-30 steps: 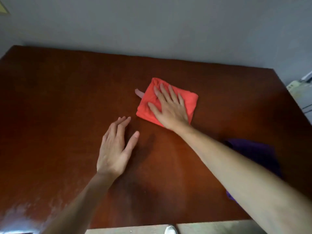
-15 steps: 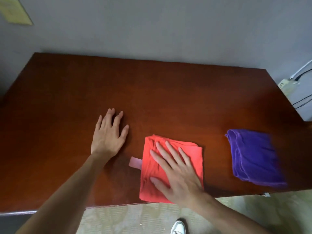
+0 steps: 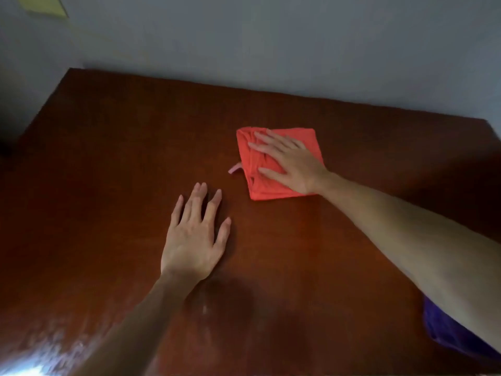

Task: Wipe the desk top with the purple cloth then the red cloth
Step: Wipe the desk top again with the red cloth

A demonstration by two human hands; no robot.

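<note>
The folded red cloth (image 3: 268, 189) lies on the dark brown desk top (image 3: 122, 158), right of centre toward the back. My right hand (image 3: 295, 165) presses flat on it, fingers spread and pointing left. A small pink tag (image 3: 234, 169) sticks out of the cloth's left edge. My left hand (image 3: 193, 237) rests flat on the bare wood in front and to the left of the cloth, holding nothing. The purple cloth (image 3: 444, 332) lies at the near right, mostly hidden under my right forearm.
A grey wall runs along the desk's far edge, with a yellow note (image 3: 43, 5) at the top left. The desk's left edge drops into dark space. A bright glare marks the near left corner (image 3: 29, 369).
My right hand has pushed the red cloth from the near edge back out toward the far side of the desk. The view has tilted down and closer, so the purple cloth is now under my forearm.
</note>
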